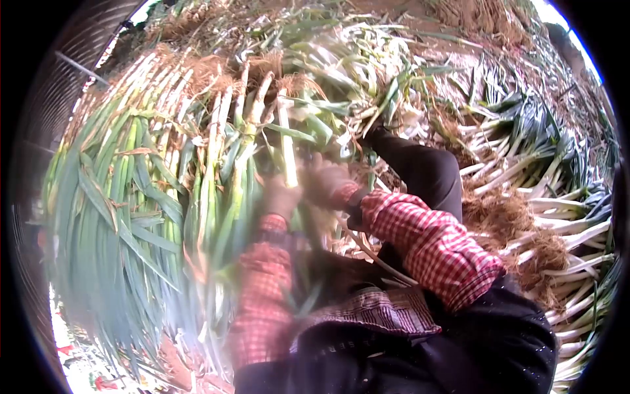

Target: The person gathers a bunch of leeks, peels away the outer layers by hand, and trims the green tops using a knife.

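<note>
A leek (286, 141) with its root end up stands out in the middle, and my left hand (282, 197) is closed round its stalk. Just to the right, my right hand (325, 182) is blurred by motion, near the same leek; its fingers and anything between them cannot be made out. Both sleeves are red and white checked. To the left of my left hand lie many long green leeks (125, 190), their roots pointing away from me. Torn green leaves (321, 128) lie just beyond my hands.
At the right, more leeks (512, 171) lie in a heap, with brown roots (505, 217) towards me. My bent knee (436, 174) in dark trousers stands between that heap and my hands. Leaf scraps (335, 59) cover the ground farther off.
</note>
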The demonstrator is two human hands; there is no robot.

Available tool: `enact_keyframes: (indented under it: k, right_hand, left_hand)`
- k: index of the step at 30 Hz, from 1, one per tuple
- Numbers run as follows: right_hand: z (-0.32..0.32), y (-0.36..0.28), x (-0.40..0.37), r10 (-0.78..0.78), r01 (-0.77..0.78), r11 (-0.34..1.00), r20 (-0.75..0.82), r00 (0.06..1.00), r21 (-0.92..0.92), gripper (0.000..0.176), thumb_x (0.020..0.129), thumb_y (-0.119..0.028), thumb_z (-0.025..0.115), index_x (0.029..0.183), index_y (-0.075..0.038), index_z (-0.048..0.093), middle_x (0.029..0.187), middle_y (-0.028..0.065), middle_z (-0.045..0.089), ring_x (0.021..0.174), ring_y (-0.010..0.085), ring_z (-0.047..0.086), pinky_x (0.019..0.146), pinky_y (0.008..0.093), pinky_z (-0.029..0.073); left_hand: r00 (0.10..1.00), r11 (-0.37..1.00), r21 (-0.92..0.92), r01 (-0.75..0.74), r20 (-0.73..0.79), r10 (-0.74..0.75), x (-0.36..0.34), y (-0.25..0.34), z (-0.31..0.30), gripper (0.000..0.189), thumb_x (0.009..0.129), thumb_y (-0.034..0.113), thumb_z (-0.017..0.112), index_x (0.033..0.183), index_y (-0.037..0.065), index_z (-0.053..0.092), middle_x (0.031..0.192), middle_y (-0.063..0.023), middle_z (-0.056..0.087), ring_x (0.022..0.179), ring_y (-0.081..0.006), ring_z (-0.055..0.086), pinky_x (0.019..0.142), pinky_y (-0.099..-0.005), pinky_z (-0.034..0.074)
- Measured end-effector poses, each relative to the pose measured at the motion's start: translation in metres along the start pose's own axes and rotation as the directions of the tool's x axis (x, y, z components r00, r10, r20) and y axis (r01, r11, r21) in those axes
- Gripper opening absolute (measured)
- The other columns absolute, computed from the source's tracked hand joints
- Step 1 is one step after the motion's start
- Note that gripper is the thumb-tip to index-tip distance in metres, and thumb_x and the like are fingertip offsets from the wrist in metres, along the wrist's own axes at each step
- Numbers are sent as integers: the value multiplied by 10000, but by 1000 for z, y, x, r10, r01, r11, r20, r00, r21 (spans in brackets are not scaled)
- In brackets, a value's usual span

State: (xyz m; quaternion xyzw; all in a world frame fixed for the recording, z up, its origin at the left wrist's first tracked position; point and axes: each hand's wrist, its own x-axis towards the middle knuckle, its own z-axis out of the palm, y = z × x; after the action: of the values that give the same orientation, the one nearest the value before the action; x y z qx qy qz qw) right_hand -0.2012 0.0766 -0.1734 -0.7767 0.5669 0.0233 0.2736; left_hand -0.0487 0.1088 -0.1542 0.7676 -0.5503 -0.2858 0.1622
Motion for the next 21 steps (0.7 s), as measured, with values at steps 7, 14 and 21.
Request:
enact_keyframes:
  k: [7,14,21]
  right_hand:
    - [-52,29,-56,-300,127,715,138,944,688,844,863,-53,599,1598,-66,186,1579,274,403,1357,320,545,959,416,576]
    - [-33,20,-143,-270,150,696,63,961,702,936,855,-73,653,1639,-88,143,1015,149,675,887,179,629,763,328,513]
    - [-35,-3,-12,-174,211,796,-120,977,567,738,914,-180,664,1546,-50,305,1272,252,637,1163,419,629,1005,479,505]
  left_hand:
    - [988,989,22,146,-44,-145,-15,-6,-31,356,791,241,778,1064,28,697,1033,-227,738,960,-351,730,865,-401,554]
    - [989,980,150,131,-91,-118,-17,4,-17,392,811,253,751,1119,39,639,1078,-274,721,1030,-422,706,906,-453,556]
    - [998,995,-83,48,-40,-52,-24,6,-37,458,787,321,814,1101,7,700,1024,-227,744,930,-326,738,834,-412,567]
